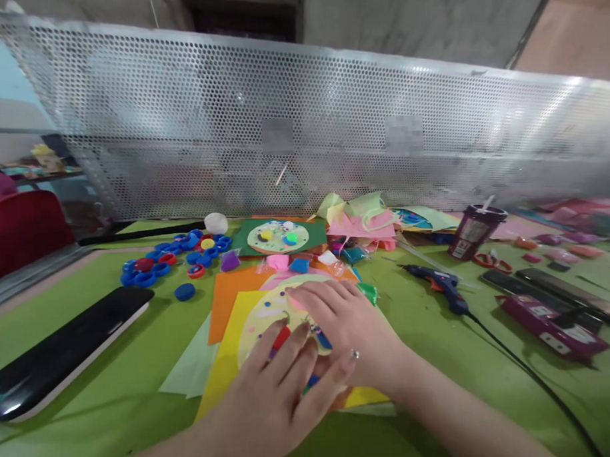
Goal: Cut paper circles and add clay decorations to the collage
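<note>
A round pale-yellow paper disc (pixel 260 310) with small dots and coloured pieces lies on a yellow sheet (pixel 224 364). My left hand (pixel 275 389) rests over its near side, fingers stretched and apart, holding nothing that I can see. Across the disc's right side lies my right hand (pixel 348 320), palm down with fingers extended. Between the hands show a red piece (pixel 283 337) and a blue piece (pixel 323 339). Much of the disc is covered by the hands. By my left thumb tip there is a tiny shiny bit (pixel 355 353) that I cannot make out.
Blue and red bottle caps (pixel 161 268) lie at the left, near a long black case (pixel 73 346). Behind sits another decorated disc (pixel 265 238) on green paper. At right are a glue gun (pixel 442 284) with its cord, scissors (pixel 493 262), a cup (pixel 475 232) and a purple power strip (pixel 553 326).
</note>
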Tool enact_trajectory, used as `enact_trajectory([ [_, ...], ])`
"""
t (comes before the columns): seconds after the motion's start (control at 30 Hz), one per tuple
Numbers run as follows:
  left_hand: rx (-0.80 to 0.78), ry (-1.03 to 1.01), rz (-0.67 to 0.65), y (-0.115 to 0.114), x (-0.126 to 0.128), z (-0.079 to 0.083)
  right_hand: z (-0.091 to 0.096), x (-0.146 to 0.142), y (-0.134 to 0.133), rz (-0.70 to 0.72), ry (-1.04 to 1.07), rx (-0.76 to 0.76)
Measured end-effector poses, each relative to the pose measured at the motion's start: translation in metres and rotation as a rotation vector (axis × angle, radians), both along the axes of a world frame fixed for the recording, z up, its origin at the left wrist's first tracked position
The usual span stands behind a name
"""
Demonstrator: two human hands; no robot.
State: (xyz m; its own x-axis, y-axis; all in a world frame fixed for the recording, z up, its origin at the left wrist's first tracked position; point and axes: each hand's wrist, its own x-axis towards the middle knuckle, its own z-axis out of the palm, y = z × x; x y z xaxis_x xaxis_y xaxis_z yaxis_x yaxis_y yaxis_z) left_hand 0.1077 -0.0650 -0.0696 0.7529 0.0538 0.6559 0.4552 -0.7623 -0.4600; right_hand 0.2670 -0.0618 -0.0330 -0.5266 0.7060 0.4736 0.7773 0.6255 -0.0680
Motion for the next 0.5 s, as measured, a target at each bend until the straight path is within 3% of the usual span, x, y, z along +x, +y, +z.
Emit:
enact_trajectory([
  [0.5, -0.001, 0.003, -0.045, 0.0079, 0.0008, -0.0028, 0.0018, 0.0046, 0.0026, 0.035, -0.051, 0.098],
])
